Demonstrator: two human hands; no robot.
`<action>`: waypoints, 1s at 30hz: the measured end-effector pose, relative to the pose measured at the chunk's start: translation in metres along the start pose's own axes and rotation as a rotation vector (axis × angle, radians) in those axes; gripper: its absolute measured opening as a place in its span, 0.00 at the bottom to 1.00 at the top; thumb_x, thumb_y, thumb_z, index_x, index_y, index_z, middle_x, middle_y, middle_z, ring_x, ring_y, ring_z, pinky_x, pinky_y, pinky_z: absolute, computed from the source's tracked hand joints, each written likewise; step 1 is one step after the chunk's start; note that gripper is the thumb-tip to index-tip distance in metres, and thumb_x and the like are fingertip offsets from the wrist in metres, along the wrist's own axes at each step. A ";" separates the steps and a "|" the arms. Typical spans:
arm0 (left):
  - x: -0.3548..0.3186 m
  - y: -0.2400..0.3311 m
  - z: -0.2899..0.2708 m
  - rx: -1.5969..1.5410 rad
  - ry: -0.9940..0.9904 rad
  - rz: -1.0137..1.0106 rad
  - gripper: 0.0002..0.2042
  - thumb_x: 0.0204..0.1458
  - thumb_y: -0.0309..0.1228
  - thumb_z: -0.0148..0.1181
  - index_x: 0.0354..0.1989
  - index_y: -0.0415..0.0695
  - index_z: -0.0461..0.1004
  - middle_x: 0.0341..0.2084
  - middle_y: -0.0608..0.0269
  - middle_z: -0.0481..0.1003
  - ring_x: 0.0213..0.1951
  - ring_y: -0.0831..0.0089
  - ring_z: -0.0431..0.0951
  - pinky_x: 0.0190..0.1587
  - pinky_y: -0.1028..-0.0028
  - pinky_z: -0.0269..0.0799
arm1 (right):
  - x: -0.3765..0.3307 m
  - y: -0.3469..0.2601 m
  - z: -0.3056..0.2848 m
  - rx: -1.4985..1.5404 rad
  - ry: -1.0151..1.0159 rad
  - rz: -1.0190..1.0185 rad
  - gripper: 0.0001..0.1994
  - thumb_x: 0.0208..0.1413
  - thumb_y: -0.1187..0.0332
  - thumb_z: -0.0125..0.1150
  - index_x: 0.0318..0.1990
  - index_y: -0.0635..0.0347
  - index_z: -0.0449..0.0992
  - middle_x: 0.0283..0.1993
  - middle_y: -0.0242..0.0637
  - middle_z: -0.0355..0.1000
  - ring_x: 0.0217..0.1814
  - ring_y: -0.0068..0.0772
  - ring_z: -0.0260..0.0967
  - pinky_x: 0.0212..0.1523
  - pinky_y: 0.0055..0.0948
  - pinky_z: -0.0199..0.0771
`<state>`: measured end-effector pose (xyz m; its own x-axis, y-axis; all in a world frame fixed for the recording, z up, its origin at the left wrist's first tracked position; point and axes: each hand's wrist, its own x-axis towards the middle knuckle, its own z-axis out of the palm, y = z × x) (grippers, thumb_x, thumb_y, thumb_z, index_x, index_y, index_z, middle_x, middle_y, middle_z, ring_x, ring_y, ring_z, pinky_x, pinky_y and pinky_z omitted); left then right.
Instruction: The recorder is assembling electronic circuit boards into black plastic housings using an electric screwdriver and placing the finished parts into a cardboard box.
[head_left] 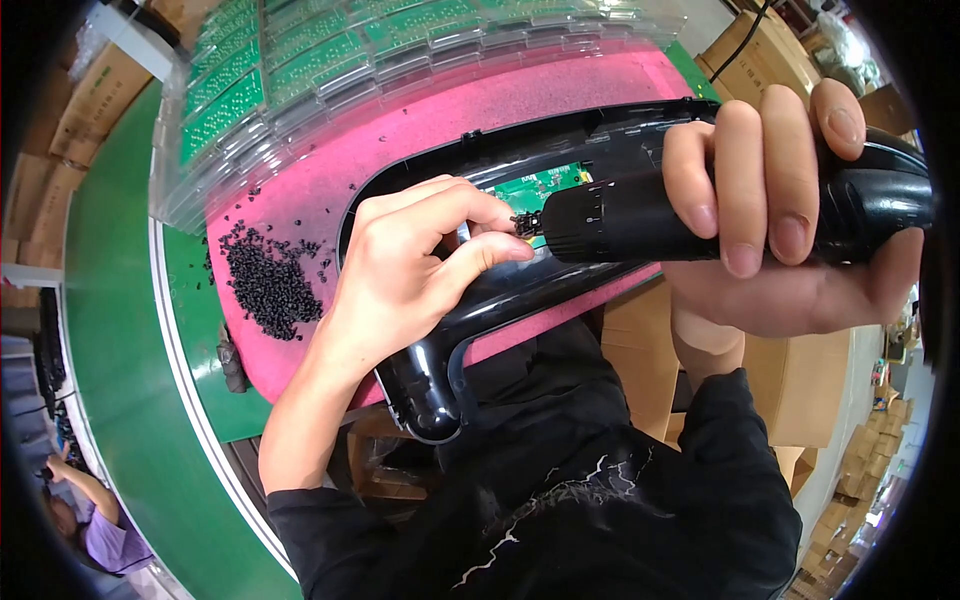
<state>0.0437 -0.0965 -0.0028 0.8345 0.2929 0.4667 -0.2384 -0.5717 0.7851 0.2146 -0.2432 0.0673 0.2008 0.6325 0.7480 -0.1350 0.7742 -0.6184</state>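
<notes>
My right hand (750,200) is wrapped round a black electric screwdriver (625,218), held level with its nose pointing left. At that nose, my left hand (410,245) is closed, thumb and forefinger pinching small black screws (526,224). How the screws meet the bit is too small to tell. Beneath both hands lies a large black plastic housing (430,165), its hollow side up, with a rounded leg (432,395) toward me. A green circuit board (540,185) sits inside it, partly hidden by the screwdriver and my left hand.
A pink mat (330,180) under the housing bears a heap of small black screws (268,285) on its left. Behind stand clear plastic trays (310,95) with several green circuit boards. A dark lump (231,362) lies by the mat's edge. Cardboard boxes (790,385) stand right; another person (105,525) is far left.
</notes>
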 end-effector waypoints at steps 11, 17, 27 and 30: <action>0.004 -0.005 0.002 0.276 0.188 0.265 0.11 0.42 0.19 0.71 0.35 0.36 0.78 0.27 0.56 0.79 0.30 0.59 0.80 0.34 0.67 0.77 | 0.013 0.023 -0.005 -0.020 -0.207 0.076 0.34 0.56 0.32 0.53 0.55 0.51 0.67 0.29 0.21 0.67 0.26 0.17 0.66 0.33 0.23 0.65; 0.004 -0.007 -0.004 0.420 0.237 0.181 0.08 0.43 0.16 0.67 0.32 0.37 0.76 0.25 0.55 0.77 0.28 0.60 0.79 0.31 0.66 0.74 | 0.005 0.024 0.030 0.035 0.330 0.215 0.34 0.59 0.34 0.54 0.50 0.62 0.65 0.24 0.40 0.68 0.23 0.31 0.64 0.31 0.31 0.65; 0.002 -0.003 -0.002 0.349 0.165 -0.097 0.05 0.58 0.26 0.61 0.34 0.37 0.74 0.28 0.52 0.74 0.30 0.50 0.77 0.33 0.61 0.71 | 0.008 0.041 0.008 -0.294 0.223 0.486 0.17 0.60 0.61 0.63 0.45 0.63 0.66 0.20 0.36 0.65 0.19 0.26 0.61 0.22 0.26 0.65; -0.001 -0.008 0.000 0.344 0.144 -0.082 0.05 0.56 0.26 0.62 0.34 0.38 0.74 0.28 0.52 0.74 0.30 0.50 0.77 0.33 0.61 0.72 | 0.008 0.051 0.011 -0.258 0.263 0.452 0.14 0.60 0.64 0.61 0.42 0.63 0.66 0.20 0.36 0.65 0.18 0.26 0.61 0.22 0.25 0.65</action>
<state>0.0446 -0.0919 -0.0092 0.7600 0.4388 0.4794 0.0274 -0.7586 0.6510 0.1990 -0.1984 0.0450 0.4165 0.8465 0.3316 -0.0295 0.3771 -0.9257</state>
